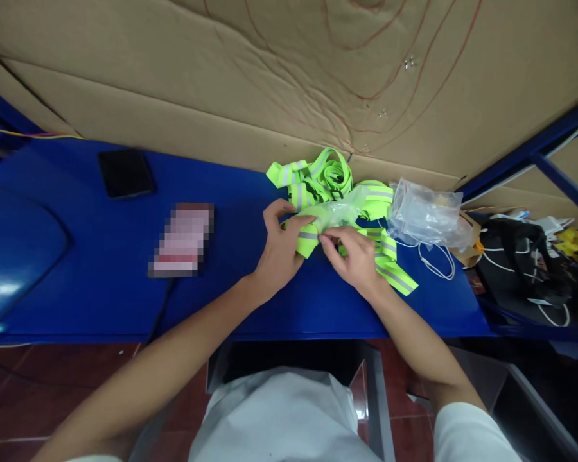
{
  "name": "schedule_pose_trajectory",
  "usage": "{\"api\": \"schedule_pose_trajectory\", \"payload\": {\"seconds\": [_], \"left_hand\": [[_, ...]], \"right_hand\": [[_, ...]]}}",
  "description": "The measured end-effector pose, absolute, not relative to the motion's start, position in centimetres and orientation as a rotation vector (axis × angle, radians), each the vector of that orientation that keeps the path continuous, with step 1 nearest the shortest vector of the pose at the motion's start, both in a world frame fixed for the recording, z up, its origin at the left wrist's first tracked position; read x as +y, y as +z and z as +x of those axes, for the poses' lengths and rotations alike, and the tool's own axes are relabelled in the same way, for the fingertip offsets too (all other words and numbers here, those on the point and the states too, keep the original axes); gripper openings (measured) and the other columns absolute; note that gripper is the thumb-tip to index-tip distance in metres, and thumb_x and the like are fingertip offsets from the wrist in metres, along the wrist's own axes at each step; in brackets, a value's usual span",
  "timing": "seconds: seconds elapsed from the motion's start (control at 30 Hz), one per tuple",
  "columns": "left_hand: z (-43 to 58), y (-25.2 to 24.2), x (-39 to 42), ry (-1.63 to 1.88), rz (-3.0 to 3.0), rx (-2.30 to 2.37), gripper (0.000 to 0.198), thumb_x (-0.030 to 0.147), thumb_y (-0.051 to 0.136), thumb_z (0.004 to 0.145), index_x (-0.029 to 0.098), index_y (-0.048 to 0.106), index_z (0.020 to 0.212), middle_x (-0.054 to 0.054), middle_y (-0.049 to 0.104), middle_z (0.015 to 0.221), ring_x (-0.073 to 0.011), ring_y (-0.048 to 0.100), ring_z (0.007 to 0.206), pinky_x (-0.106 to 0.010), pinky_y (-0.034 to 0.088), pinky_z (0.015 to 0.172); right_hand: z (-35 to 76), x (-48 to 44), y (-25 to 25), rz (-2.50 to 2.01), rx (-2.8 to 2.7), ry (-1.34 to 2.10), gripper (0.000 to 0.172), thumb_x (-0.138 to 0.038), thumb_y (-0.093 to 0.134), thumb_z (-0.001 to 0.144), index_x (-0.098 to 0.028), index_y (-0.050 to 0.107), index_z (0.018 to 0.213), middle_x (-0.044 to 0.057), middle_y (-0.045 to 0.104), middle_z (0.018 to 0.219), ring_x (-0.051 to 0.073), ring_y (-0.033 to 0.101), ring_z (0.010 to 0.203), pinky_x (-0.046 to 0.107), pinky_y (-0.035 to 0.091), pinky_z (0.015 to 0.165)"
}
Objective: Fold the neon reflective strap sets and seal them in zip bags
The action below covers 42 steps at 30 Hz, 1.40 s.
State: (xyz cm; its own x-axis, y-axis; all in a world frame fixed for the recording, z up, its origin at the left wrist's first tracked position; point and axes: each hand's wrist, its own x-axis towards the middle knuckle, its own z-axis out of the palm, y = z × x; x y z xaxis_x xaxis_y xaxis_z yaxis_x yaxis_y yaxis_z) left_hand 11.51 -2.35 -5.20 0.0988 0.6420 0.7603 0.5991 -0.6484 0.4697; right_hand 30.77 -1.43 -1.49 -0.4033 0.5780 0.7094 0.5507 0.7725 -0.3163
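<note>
My left hand (280, 247) is closed around a folded neon-yellow reflective strap (307, 239) with a grey stripe. Close by on the right, my right hand (355, 258) pinches at the edge where the strap meets a clear plastic bag (340, 210). Exactly what its fingertips grip is too small to make out. Behind my hands lies a pile of coiled reflective straps (325, 173). Another folded strap (376, 199) sits right of the bag, and a loose strap end (395, 276) sticks out past my right hand.
A stack of clear plastic bags (426, 215) and a white cable (438, 266) lie at the right of the blue table (236, 308). Left are a phone-like device (183, 240), blurred out, and a black flat object (126, 173). A cardboard wall (173, 109) stands behind.
</note>
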Motion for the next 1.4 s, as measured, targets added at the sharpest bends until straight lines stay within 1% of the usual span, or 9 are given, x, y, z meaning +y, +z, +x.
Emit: {"api": "schedule_pose_trajectory", "payload": {"seconds": [0.13, 0.33, 0.5, 0.67, 0.87, 1.07, 1.13, 1.23, 1.4], "left_hand": [[11.3, -4.7, -2.7, 1.481, 2.614, 1.171, 0.049, 0.006, 0.057, 0.092, 0.026, 0.053, 0.137, -0.011, 0.051, 0.126, -0.0257, 0.058, 0.118, -0.038, 0.059, 0.092], [11.8, -4.2, -2.9, 1.535, 2.831, 1.053, 0.029, 0.006, 0.046, 0.099, 0.019, 0.059, 0.121, -0.010, 0.063, 0.113, -0.0232, 0.064, 0.112, -0.036, 0.058, 0.096], [11.7, -5.5, -2.8, 1.420, 2.777, 1.117, 0.038, 0.007, 0.043, 0.098, 0.026, 0.061, 0.127, -0.009, 0.061, 0.120, -0.0257, 0.062, 0.119, -0.039, 0.058, 0.093], [11.4, -5.7, -2.8, 1.240, 2.774, 1.237, 0.056, -0.002, 0.044, 0.085, 0.027, 0.056, 0.131, -0.009, 0.060, 0.116, -0.0259, 0.061, 0.111, -0.037, 0.059, 0.085], [11.8, -5.8, -2.8, 1.251, 2.782, 1.318, 0.045, 0.001, 0.048, 0.085, 0.019, 0.050, 0.126, -0.016, 0.057, 0.117, -0.0319, 0.058, 0.112, -0.045, 0.060, 0.089], [10.6, -6.1, -2.1, 1.167, 2.562, 1.454, 0.066, 0.001, 0.054, 0.075, 0.015, 0.043, 0.138, -0.019, 0.053, 0.131, -0.0356, 0.058, 0.121, -0.047, 0.062, 0.087], [10.4, -5.3, -2.0, 1.191, 2.469, 1.454, 0.068, 0.001, 0.055, 0.074, 0.016, 0.045, 0.140, -0.018, 0.053, 0.133, -0.0346, 0.059, 0.123, -0.049, 0.061, 0.093], [10.2, -3.4, -1.9, 1.160, 2.403, 1.291, 0.057, 0.008, 0.062, 0.082, 0.018, 0.054, 0.137, -0.015, 0.058, 0.131, -0.0301, 0.062, 0.122, -0.047, 0.057, 0.105], [9.7, -0.4, -1.5, 0.905, 2.340, 1.073, 0.059, 0.026, 0.077, 0.086, 0.022, 0.057, 0.141, -0.013, 0.063, 0.139, -0.0313, 0.060, 0.131, -0.050, 0.052, 0.115]], "right_hand": [[32.0, -0.9, 0.2, -0.845, -2.021, -0.005, 0.024, -0.027, 0.063, 0.099, -0.023, 0.067, 0.122, 0.012, 0.069, 0.118, 0.026, 0.068, 0.109, 0.043, 0.059, 0.090], [32.8, -0.6, 1.0, -0.780, -2.173, 0.313, 0.013, -0.029, 0.063, 0.101, -0.021, 0.070, 0.109, 0.007, 0.068, 0.103, 0.020, 0.066, 0.097, 0.035, 0.057, 0.084], [32.9, -0.6, 0.7, -0.899, -2.221, 0.424, 0.014, -0.032, 0.062, 0.103, -0.020, 0.070, 0.099, 0.003, 0.066, 0.089, 0.015, 0.062, 0.076, 0.029, 0.051, 0.071], [31.5, -1.3, -0.1, -0.992, -2.227, 0.244, 0.024, -0.028, 0.048, 0.109, -0.019, 0.068, 0.099, 0.008, 0.068, 0.094, 0.020, 0.064, 0.089, 0.033, 0.052, 0.083], [30.6, -1.8, -0.5, -0.954, -2.230, 0.303, 0.028, -0.041, 0.050, 0.107, -0.017, 0.065, 0.107, 0.012, 0.067, 0.102, 0.025, 0.062, 0.098, 0.040, 0.052, 0.091], [30.3, -2.3, -1.2, -0.965, -2.449, -0.012, 0.090, -0.064, 0.071, 0.088, -0.009, 0.044, 0.154, 0.024, 0.059, 0.140, 0.041, 0.051, 0.135, 0.062, 0.035, 0.117], [30.5, -2.2, -0.8, -0.902, -2.519, -0.121, 0.079, -0.047, 0.068, 0.097, -0.016, 0.035, 0.161, 0.022, 0.055, 0.148, 0.038, 0.043, 0.148, 0.063, 0.027, 0.124], [30.9, -1.9, 0.0, -0.742, -2.585, -0.137, 0.065, -0.024, 0.064, 0.100, -0.022, 0.039, 0.160, 0.017, 0.054, 0.152, 0.032, 0.045, 0.149, 0.052, 0.038, 0.122], [31.2, -2.0, 0.4, -0.754, -2.494, 0.015, 0.052, -0.031, 0.065, 0.100, -0.019, 0.053, 0.149, 0.017, 0.063, 0.144, 0.031, 0.059, 0.134, 0.048, 0.049, 0.116]]}}
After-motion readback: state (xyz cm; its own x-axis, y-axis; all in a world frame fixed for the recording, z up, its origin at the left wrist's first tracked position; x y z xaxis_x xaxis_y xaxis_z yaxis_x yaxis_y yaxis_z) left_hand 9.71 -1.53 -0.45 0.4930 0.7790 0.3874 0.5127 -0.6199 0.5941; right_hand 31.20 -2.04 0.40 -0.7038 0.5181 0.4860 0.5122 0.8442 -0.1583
